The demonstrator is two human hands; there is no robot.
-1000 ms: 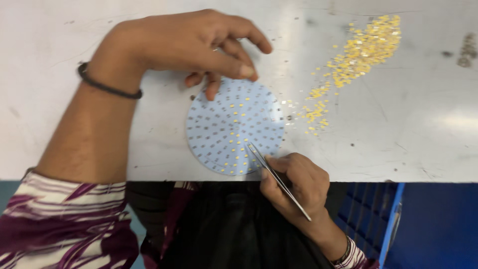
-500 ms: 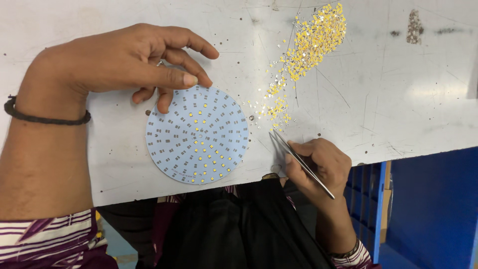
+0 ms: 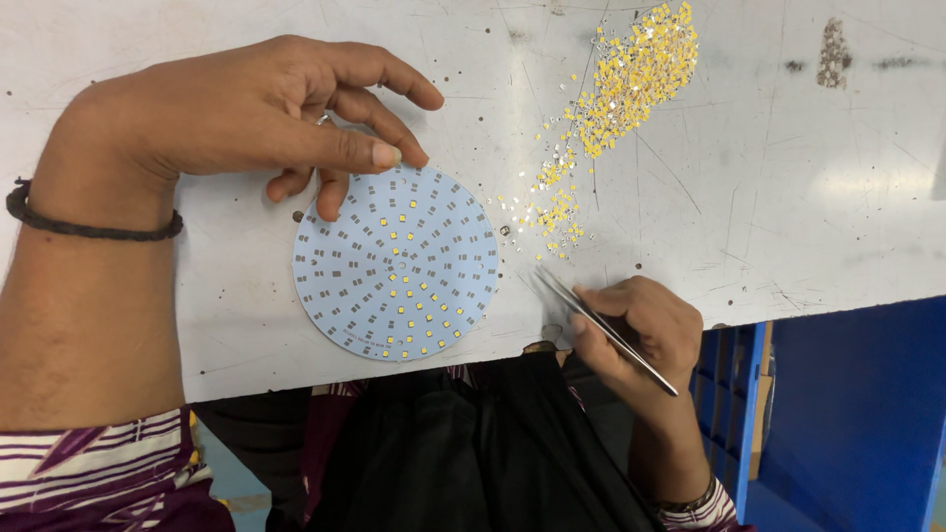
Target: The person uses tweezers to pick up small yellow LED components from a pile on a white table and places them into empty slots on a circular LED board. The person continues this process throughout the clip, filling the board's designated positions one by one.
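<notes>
A round pale blue circuit board (image 3: 394, 261) lies flat near the table's front edge, with small yellow chips set on part of its face. My left hand (image 3: 246, 113) rests over the board's upper left rim, fingertips touching its edge. My right hand (image 3: 641, 325) grips slim metal tweezers (image 3: 601, 330) to the right of the board. Their tips point up and left toward a scatter of tiny yellow chips (image 3: 611, 99) spread diagonally across the table. Whether the tips hold a chip is too small to tell.
The white worktable (image 3: 808, 197) is scratched and stained, and its front edge runs just below the board. A blue crate or frame (image 3: 838, 414) stands below to the right. A dark band circles my left wrist (image 3: 89, 227).
My right hand has carried the tweezers off the board toward the loose chips on the right. The view has shifted, and my left hand stays on the board's rim.
</notes>
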